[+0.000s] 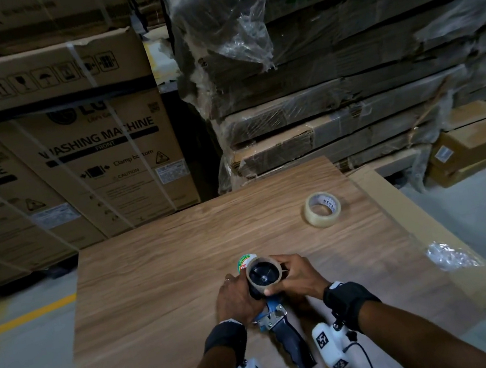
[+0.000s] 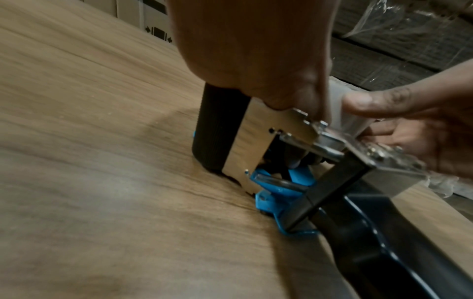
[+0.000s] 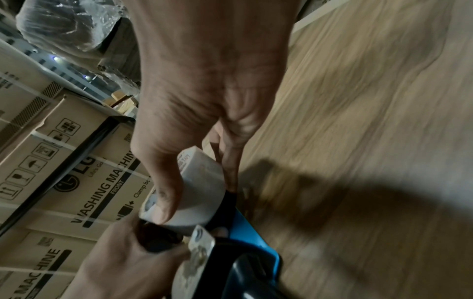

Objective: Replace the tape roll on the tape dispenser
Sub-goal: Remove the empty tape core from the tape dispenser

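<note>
Dispenser [image 1: 281, 330] lies on the table [image 1: 161, 275] near its front edge, black handle pointing toward the person, blue frame and metal plate just ahead of the handle. Behind the table stand the largest things: strapped washing-machine boxes [image 1: 72, 163] on the left and a stack of flat cartons [image 1: 345, 77] under torn plastic wrap on the right. A cardboard sheet [image 1: 420, 222] juts out past the table's right edge, with a crumpled bit of clear film [image 1: 449, 257] lying on it. Farther back on the table, well apart from the dispenser, a clear tape roll [image 1: 322, 209] lies flat. On the dispenser's hub sits a spent core [image 1: 263, 275], brown cardboard with the black hub showing through its middle. The left hand [image 1: 235, 297] is curled around the dispenser's front end, by the black roller and metal plate, pressing it to the table. The right hand [image 1: 297, 274] grips the core from the right, thumb laid across its outer face and fingers wrapped behind it. A round green and red label [image 1: 244, 262] shows just behind the core.
</note>
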`<action>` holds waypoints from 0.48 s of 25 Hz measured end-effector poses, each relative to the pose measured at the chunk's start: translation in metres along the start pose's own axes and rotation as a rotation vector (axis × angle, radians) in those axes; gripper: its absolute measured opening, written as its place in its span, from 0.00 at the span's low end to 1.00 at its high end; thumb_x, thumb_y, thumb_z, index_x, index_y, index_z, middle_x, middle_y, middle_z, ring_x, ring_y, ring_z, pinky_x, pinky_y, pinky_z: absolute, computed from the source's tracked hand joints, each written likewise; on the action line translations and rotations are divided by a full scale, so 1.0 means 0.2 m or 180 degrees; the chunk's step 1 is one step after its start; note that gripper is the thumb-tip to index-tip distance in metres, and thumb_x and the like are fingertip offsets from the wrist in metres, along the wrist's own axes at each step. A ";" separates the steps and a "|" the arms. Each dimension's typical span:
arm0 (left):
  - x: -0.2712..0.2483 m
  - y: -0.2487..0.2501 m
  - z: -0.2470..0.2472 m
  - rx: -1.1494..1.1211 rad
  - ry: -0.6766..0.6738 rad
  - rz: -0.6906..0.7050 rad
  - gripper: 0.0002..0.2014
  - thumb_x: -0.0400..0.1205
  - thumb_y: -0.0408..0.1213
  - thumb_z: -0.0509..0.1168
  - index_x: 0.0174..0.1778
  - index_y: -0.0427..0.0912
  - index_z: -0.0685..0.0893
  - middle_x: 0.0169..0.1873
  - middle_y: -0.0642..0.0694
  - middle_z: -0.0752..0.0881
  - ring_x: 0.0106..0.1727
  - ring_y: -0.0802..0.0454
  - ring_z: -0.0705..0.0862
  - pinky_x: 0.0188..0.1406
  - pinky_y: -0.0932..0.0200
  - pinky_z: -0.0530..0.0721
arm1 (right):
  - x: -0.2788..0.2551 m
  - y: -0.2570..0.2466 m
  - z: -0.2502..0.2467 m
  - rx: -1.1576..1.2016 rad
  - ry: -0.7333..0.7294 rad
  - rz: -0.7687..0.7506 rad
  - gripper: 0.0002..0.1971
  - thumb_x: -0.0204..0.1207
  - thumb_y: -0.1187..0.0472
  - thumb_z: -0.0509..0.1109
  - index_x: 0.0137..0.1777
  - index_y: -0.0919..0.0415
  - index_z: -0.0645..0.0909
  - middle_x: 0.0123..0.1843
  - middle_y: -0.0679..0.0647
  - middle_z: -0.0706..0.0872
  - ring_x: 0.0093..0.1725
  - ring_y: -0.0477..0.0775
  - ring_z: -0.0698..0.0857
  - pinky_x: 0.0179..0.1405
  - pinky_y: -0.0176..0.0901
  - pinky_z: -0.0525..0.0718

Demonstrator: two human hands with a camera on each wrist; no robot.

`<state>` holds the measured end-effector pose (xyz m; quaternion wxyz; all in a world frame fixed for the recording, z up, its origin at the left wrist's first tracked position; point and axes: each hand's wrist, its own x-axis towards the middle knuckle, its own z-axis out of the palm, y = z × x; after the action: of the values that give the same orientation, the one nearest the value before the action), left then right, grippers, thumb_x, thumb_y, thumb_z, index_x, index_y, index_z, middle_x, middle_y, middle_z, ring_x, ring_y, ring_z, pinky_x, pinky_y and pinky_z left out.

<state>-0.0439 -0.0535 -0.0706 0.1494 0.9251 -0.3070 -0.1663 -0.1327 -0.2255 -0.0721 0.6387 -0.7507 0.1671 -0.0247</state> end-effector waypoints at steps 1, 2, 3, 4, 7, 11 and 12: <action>-0.01 0.00 0.00 0.0005 0.0017 0.0029 0.41 0.66 0.56 0.71 0.78 0.55 0.69 0.50 0.40 0.85 0.55 0.38 0.84 0.49 0.52 0.82 | 0.00 -0.01 -0.01 -0.0001 -0.0034 0.0008 0.35 0.54 0.63 0.93 0.65 0.54 0.90 0.60 0.50 0.95 0.64 0.52 0.92 0.71 0.57 0.87; -0.02 0.01 -0.02 -0.0035 0.0038 0.0052 0.45 0.67 0.56 0.72 0.81 0.56 0.64 0.50 0.40 0.85 0.54 0.38 0.84 0.49 0.52 0.82 | 0.00 -0.01 -0.01 -0.0005 -0.0065 -0.0008 0.35 0.55 0.63 0.93 0.66 0.54 0.90 0.61 0.50 0.95 0.65 0.52 0.92 0.71 0.56 0.87; -0.04 0.01 -0.03 -0.0131 0.0067 0.0059 0.47 0.66 0.57 0.73 0.82 0.59 0.61 0.49 0.41 0.85 0.53 0.38 0.85 0.48 0.52 0.82 | 0.00 -0.01 -0.01 0.0009 -0.0089 -0.0038 0.36 0.56 0.64 0.93 0.67 0.54 0.89 0.62 0.51 0.94 0.66 0.52 0.91 0.72 0.54 0.87; -0.05 0.01 -0.03 -0.0264 0.0094 0.0056 0.49 0.64 0.58 0.73 0.82 0.62 0.60 0.47 0.41 0.84 0.51 0.38 0.85 0.46 0.52 0.82 | -0.01 -0.02 0.00 0.0012 -0.0101 -0.0078 0.36 0.56 0.64 0.93 0.68 0.54 0.88 0.63 0.51 0.94 0.67 0.52 0.91 0.72 0.52 0.86; -0.06 0.02 -0.03 -0.0423 0.0118 0.0039 0.50 0.62 0.62 0.72 0.80 0.70 0.56 0.45 0.43 0.84 0.48 0.38 0.86 0.45 0.51 0.86 | -0.02 -0.02 0.02 0.0018 -0.0019 -0.0092 0.36 0.57 0.63 0.93 0.68 0.53 0.88 0.63 0.51 0.94 0.67 0.52 0.90 0.72 0.52 0.86; -0.04 -0.01 0.00 -0.0326 0.0013 0.0022 0.52 0.66 0.61 0.71 0.81 0.75 0.46 0.49 0.43 0.82 0.50 0.38 0.86 0.48 0.49 0.87 | -0.02 -0.03 0.02 -0.0070 0.0079 -0.0014 0.33 0.55 0.58 0.93 0.63 0.52 0.90 0.59 0.49 0.95 0.62 0.51 0.93 0.70 0.61 0.87; -0.04 -0.01 0.00 -0.0322 -0.0002 -0.0003 0.52 0.66 0.62 0.71 0.81 0.76 0.45 0.50 0.43 0.81 0.50 0.38 0.86 0.49 0.49 0.87 | -0.02 -0.03 0.02 -0.0088 0.0077 -0.0042 0.33 0.55 0.58 0.93 0.64 0.52 0.90 0.60 0.50 0.95 0.63 0.51 0.92 0.70 0.61 0.87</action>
<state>-0.0490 -0.0463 -0.0690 0.1958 0.9165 -0.2978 -0.1819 -0.1350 -0.2206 -0.0666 0.6260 -0.7602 0.1703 -0.0357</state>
